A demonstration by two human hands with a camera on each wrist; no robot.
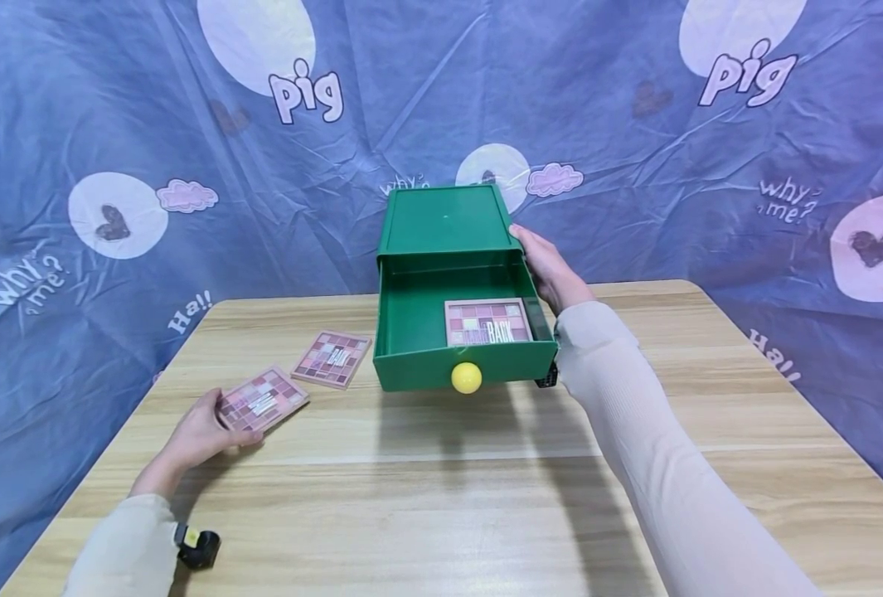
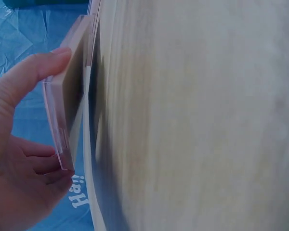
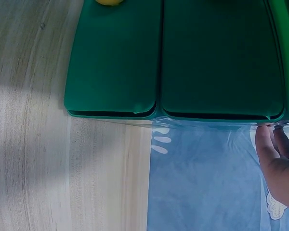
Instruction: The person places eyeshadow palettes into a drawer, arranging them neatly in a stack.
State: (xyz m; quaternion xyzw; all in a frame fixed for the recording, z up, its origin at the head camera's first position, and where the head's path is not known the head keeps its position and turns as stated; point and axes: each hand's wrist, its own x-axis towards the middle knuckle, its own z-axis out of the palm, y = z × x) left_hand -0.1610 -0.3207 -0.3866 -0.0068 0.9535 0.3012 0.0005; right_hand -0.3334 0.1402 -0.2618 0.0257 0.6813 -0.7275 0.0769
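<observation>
My left hand grips a pink eyeshadow palette by its edges, thumb on one side and fingers on the other. In the left wrist view this palette is tilted, close over the table. Just beyond it, a second eyeshadow palette lies flat. With fairly straight fingers, my right hand rests against the right side of a green drawer cabinet. Its top drawer, with a yellow ball knob, is pulled out. Inside, another palette lies toward the right.
The cabinet stands at the back of the wooden table. Lower drawer fronts show closed in the right wrist view. A blue printed cloth hangs behind the table and along both sides.
</observation>
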